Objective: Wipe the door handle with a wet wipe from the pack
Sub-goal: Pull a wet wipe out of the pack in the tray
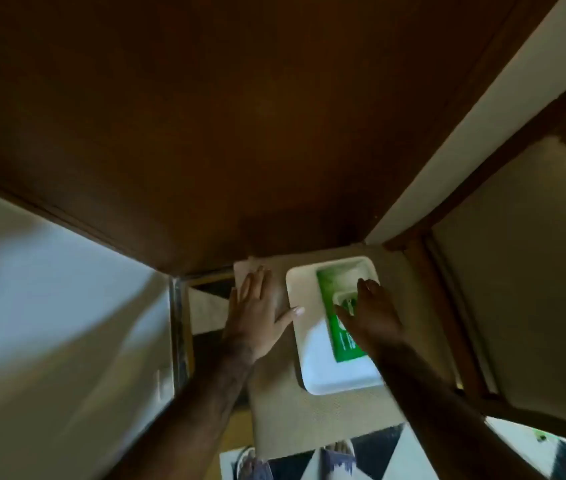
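Observation:
A green wet-wipe pack (pixel 333 299) lies in a white tray (pixel 312 355) on a beige stool seat (pixel 295 417). My right hand (pixel 369 318) rests on the pack, fingers spread over its white lid area. My left hand (pixel 260 308) lies flat on the stool seat to the left of the tray, fingers apart, thumb touching the tray's rim. A dark brown wooden door (pixel 240 133) fills the upper view. No door handle is visible.
A pale wall (pixel 49 306) stands at the left and a white door frame (pixel 465 133) at the right. A chair with a beige cushion (pixel 524 254) sits to the right. The floor below has black-and-white tiles (pixel 371 459); my feet show there.

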Tool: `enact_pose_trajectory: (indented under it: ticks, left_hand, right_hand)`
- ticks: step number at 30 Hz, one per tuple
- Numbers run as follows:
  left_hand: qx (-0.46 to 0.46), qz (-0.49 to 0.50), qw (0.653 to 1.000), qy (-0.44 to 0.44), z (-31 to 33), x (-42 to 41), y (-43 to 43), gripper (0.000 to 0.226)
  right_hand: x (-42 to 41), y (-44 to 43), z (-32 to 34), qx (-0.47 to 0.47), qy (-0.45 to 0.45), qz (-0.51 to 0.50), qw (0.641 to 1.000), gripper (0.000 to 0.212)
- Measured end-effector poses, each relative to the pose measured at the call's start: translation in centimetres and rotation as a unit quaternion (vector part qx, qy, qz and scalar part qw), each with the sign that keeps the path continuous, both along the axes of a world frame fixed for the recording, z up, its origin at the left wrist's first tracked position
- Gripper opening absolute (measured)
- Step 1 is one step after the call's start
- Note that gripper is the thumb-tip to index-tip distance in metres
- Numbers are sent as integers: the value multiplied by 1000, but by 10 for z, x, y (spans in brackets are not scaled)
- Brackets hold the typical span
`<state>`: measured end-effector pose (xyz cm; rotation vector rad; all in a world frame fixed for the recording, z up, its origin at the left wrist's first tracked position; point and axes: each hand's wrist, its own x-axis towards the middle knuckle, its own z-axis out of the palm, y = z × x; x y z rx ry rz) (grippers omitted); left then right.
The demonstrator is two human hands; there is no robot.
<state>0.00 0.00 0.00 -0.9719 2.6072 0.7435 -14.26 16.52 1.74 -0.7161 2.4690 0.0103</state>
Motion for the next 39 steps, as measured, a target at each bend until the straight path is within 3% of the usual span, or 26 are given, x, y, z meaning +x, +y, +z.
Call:
enact_pose_trajectory:
  ticks: [2,6,11,16,24,26,32,37,39]
  left_hand:
    - [7,15,1000,-19,-42,-7,17,105]
    - [30,83,995,-41,-115,-4,56,107]
    - [-25,56,996,-63,-145,7,70,111]
    - [-25,48,996,-76,-149,9,70,113]
    - [-20,45,995,-86,-150,8,69,114]
    - [-16,45,995,-88,-149,8,69,114]
    - [-17,44,995,-91,-150,6,68,116]
    - [-14,53,995,-78,-152,6,70,118]
    - [-3,55,995,-78,-149,6,68,119]
  right_hand:
    - [7,-2,-36,-7,54,34,998,80]
    - [21,-4,-90,51,75,39,995,56]
    - [18,-17,-94,99,114,70,986,24]
    - [20,-25,-96,150,119,143,971,27]
    - [14,-22,-87,214,104,176,955,29]
    - [12,-20,-86,206,71,174,960,38]
    - [11,-20,-89,165,91,201,961,29]
    - [2,-12,-96,59,121,206,969,23]
    - [-4,-5,-94,2,105,164,981,22]
